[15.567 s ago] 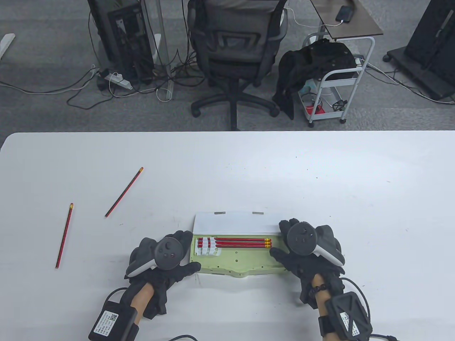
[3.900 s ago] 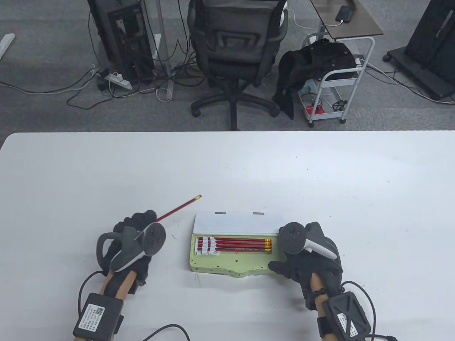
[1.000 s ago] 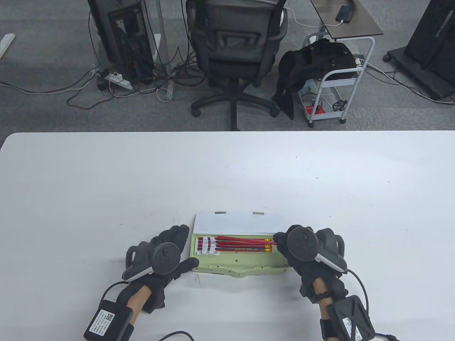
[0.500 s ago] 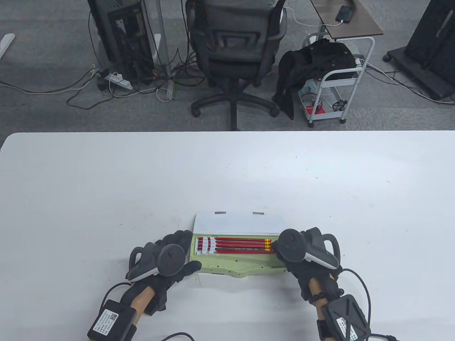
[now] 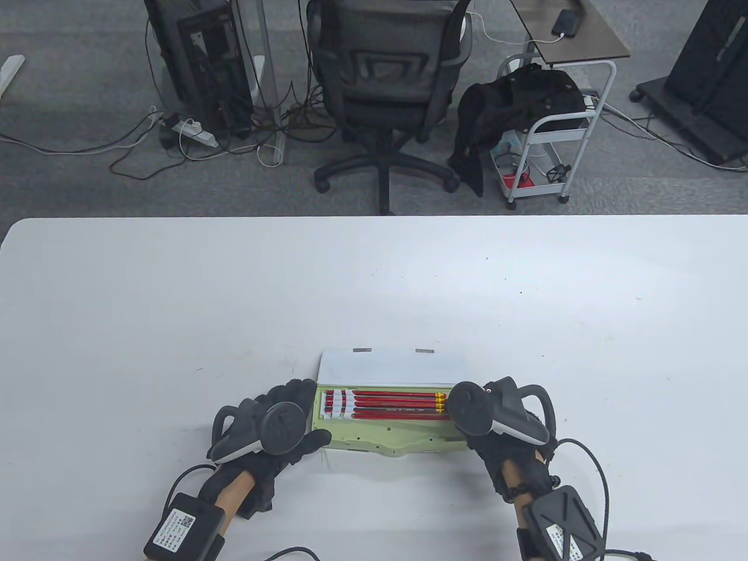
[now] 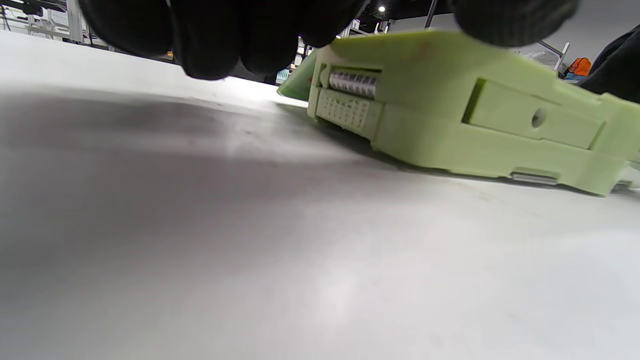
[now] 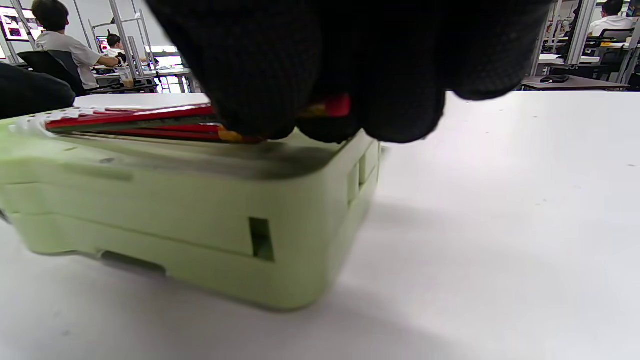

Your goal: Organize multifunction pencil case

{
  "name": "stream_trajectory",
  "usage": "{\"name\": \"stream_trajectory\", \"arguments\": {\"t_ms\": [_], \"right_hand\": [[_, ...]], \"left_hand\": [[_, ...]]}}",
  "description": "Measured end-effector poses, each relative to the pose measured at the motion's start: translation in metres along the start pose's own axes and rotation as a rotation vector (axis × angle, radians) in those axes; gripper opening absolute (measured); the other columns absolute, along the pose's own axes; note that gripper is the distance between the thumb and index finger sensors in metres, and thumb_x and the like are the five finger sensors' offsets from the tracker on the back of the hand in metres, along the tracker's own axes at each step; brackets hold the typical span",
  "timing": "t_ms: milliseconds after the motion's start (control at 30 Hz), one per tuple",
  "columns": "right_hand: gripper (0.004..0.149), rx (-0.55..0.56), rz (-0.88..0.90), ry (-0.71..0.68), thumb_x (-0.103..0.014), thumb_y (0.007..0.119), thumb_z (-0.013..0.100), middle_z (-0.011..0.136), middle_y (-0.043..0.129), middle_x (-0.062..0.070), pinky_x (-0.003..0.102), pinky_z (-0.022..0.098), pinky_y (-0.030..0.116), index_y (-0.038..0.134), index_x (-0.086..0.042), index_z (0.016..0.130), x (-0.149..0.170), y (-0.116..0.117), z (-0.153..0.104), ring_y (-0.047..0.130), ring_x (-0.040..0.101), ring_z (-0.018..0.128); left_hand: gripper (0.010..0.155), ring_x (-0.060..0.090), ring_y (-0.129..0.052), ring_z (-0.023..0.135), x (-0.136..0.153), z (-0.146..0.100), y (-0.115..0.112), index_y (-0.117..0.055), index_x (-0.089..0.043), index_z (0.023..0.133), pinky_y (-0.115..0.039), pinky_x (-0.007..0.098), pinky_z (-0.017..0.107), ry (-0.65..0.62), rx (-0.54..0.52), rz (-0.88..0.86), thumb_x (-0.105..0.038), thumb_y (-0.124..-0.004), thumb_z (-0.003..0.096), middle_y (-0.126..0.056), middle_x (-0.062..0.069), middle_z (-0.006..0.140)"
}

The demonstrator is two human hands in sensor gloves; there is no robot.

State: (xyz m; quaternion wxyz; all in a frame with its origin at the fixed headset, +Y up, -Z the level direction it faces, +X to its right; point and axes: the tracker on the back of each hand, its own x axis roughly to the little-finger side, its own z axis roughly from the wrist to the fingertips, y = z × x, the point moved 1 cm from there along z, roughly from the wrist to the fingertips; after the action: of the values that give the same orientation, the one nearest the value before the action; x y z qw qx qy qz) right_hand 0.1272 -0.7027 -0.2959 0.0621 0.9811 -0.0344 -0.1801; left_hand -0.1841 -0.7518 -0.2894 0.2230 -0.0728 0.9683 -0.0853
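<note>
White bench (image 5: pixel 374 280) is seen near its front edge carrying the open pale-green pencil case (image 5: pixel 385 435), red pencils (image 5: pixel 388 403) lined inside, its left end braced by the left hand (image 5: pixel 280 423) with fingers straight, eraser ends pinched by the right hand (image 5: pixel 485 409).

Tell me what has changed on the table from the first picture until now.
The two loose red pencils that lay on the table's left side are gone from there; the pencils in the pencil case went from three to five. The right hand now presses the pencils' eraser ends at the case's right end. The left hand is back at the left end. The case and its open lid stayed put.
</note>
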Motion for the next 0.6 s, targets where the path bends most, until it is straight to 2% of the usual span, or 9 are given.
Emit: {"name": "stream_trajectory", "arguments": {"t_ms": [233, 467, 600], "right_hand": [[0.042, 0.11, -0.043, -0.023, -0.028, 0.093, 0.041, 0.075, 0.095, 0.007, 0.054, 0.057, 0.083, 0.089, -0.016, 0.081, -0.011, -0.003, 0.0, 0.098, 0.032, 0.066], [0.041, 0.118, -0.118, -0.021, -0.03, 0.094, 0.041, 0.075, 0.096, 0.006, 0.054, 0.057, 0.083, 0.09, -0.017, 0.08, -0.02, 0.003, 0.003, 0.098, 0.032, 0.067], [0.042, 0.104, -0.081, -0.017, -0.03, 0.091, 0.043, 0.078, 0.094, 0.007, 0.055, 0.059, 0.082, 0.089, -0.016, 0.083, -0.018, 0.0, 0.001, 0.097, 0.034, 0.07]], "left_hand": [[0.091, 0.055, -0.07, 0.103, 0.0, 0.0, 0.0, -0.042, -0.005, 0.115, -0.062, 0.072, 0.068, 0.0, 0.006, 0.001, -0.062, -0.062, 0.0455, -0.06, 0.029, 0.118], [0.092, 0.055, -0.07, 0.103, -0.001, 0.0, 0.0, -0.042, -0.006, 0.115, -0.062, 0.073, 0.068, 0.002, 0.013, 0.001, -0.062, -0.062, 0.0454, -0.059, 0.029, 0.118], [0.092, 0.055, -0.07, 0.103, -0.001, 0.001, 0.0, -0.042, -0.006, 0.115, -0.062, 0.073, 0.068, 0.002, 0.016, 0.003, -0.062, -0.062, 0.0454, -0.059, 0.029, 0.118]]}}
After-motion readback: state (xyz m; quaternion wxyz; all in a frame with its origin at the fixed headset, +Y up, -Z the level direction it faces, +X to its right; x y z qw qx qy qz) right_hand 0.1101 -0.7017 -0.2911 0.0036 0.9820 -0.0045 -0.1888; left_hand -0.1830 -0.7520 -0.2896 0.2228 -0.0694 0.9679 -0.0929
